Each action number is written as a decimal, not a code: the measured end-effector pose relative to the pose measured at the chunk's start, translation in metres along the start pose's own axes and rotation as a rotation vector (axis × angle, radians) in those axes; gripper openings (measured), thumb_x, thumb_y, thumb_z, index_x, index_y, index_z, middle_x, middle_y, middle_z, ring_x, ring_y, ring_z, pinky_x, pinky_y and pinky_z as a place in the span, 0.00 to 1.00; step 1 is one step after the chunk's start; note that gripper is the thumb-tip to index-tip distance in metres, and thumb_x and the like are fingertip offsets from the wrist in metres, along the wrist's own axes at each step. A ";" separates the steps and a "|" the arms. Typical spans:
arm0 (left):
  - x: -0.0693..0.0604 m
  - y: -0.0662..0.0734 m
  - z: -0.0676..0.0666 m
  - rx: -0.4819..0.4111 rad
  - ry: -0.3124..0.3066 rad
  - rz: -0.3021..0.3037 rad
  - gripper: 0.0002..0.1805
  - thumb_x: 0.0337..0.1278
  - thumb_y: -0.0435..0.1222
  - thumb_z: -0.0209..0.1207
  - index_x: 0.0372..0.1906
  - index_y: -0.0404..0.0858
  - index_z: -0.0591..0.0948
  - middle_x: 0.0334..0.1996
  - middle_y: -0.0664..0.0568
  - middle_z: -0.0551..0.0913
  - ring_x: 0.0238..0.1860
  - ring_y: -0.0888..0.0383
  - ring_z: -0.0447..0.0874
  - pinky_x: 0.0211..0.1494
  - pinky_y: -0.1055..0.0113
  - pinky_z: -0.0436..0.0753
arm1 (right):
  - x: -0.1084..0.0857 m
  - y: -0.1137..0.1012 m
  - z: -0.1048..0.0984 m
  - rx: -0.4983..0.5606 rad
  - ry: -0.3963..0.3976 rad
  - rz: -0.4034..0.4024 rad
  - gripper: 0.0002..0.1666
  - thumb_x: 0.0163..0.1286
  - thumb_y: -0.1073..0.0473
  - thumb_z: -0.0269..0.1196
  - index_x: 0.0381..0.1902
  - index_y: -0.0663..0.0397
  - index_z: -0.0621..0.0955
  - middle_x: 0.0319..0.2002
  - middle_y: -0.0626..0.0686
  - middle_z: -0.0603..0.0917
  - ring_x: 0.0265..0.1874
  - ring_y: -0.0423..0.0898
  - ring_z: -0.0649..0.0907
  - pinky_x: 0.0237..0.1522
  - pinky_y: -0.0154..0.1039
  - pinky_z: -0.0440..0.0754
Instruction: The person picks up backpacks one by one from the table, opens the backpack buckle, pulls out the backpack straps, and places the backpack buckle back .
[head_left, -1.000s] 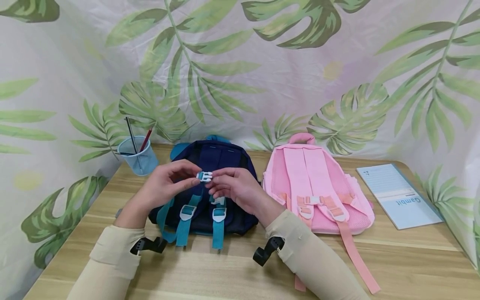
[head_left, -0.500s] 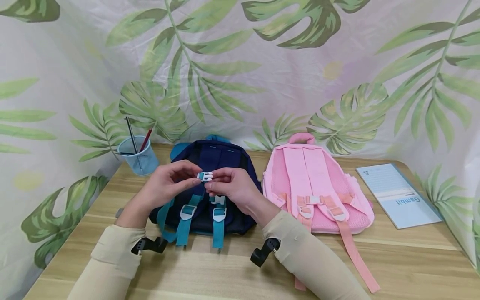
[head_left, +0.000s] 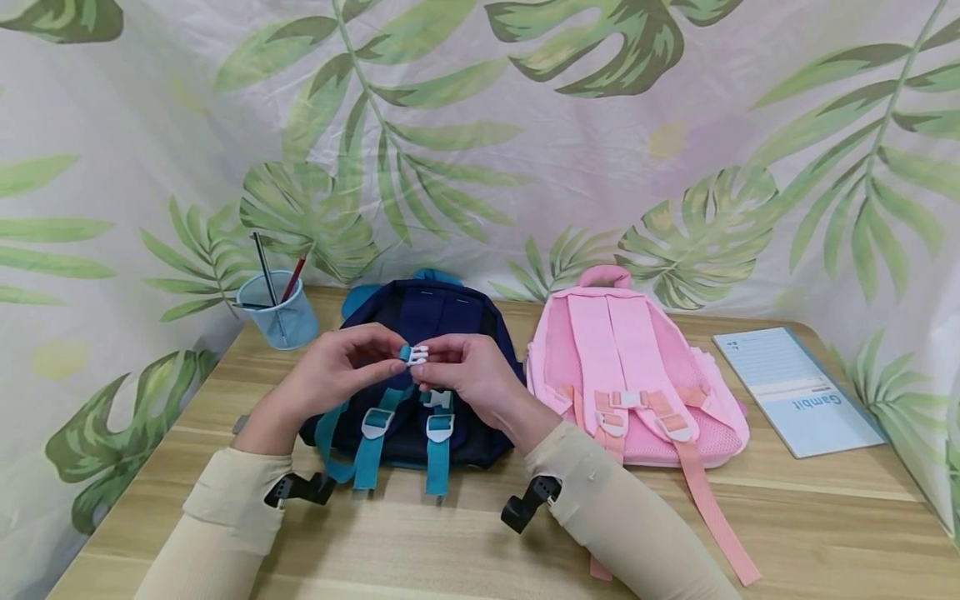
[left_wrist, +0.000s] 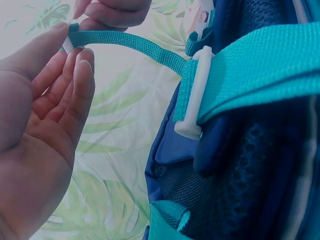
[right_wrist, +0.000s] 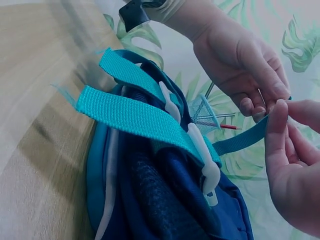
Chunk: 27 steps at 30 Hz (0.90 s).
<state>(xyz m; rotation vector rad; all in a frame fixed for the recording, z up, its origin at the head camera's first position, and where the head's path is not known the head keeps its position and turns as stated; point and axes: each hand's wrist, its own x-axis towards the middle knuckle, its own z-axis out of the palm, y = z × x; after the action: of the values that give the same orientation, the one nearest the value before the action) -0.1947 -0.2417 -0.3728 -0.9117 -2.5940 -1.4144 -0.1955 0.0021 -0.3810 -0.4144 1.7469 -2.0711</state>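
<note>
A white pronged buckle piece (head_left: 417, 356) on a teal strap (left_wrist: 130, 42) is held up over the navy backpack (head_left: 408, 304). My left hand (head_left: 333, 367) pinches its strap end between thumb and fingers. From the other side my right hand (head_left: 476, 375) pinches the prong end with thumb and index finger. In the right wrist view, fingertips mostly hide the buckle piece. Another white buckle piece (head_left: 437, 399) sits on the backpack's right strap, just below my right hand. White strap adjusters (head_left: 377, 423) with hanging teal ends lie lower on the backpack.
A pink backpack (head_left: 626, 333) lies to the right, one strap trailing towards the table's front. Beyond it is a light blue notebook (head_left: 798, 392). A blue mesh pen cup (head_left: 277, 321) with pencils stands at the back left. Leaf-printed cloth (head_left: 450, 150) hangs behind the wooden table (head_left: 390, 550).
My right thumb and fingers have come together on the buckle's prong end. The buckle piece has shifted slightly right between both hands. The backpacks have not moved.
</note>
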 end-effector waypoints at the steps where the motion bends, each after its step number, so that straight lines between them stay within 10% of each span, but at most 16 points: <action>1: 0.000 0.000 0.000 -0.001 -0.002 -0.001 0.11 0.70 0.27 0.67 0.53 0.38 0.87 0.45 0.50 0.88 0.42 0.62 0.88 0.47 0.70 0.88 | 0.000 0.000 0.000 0.005 -0.004 -0.002 0.19 0.73 0.74 0.68 0.60 0.73 0.84 0.40 0.48 0.92 0.33 0.39 0.89 0.44 0.34 0.90; 16: 0.001 -0.002 0.001 0.008 -0.013 -0.049 0.14 0.70 0.29 0.69 0.57 0.38 0.86 0.47 0.48 0.89 0.44 0.61 0.88 0.49 0.70 0.88 | -0.002 -0.003 -0.003 -0.135 0.022 -0.072 0.16 0.75 0.69 0.69 0.58 0.67 0.85 0.45 0.62 0.90 0.40 0.55 0.90 0.45 0.36 0.91; 27: -0.009 -0.026 0.014 0.202 -0.211 -0.235 0.15 0.72 0.39 0.70 0.58 0.42 0.87 0.52 0.50 0.91 0.48 0.59 0.87 0.55 0.64 0.86 | -0.002 -0.006 -0.003 -0.119 0.040 -0.079 0.15 0.75 0.70 0.68 0.57 0.69 0.86 0.37 0.54 0.91 0.32 0.40 0.88 0.42 0.35 0.91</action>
<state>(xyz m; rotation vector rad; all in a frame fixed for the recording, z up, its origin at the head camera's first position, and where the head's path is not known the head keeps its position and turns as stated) -0.1976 -0.2454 -0.4028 -0.7898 -3.0195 -1.1215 -0.1961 0.0067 -0.3761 -0.4868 1.9127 -2.0483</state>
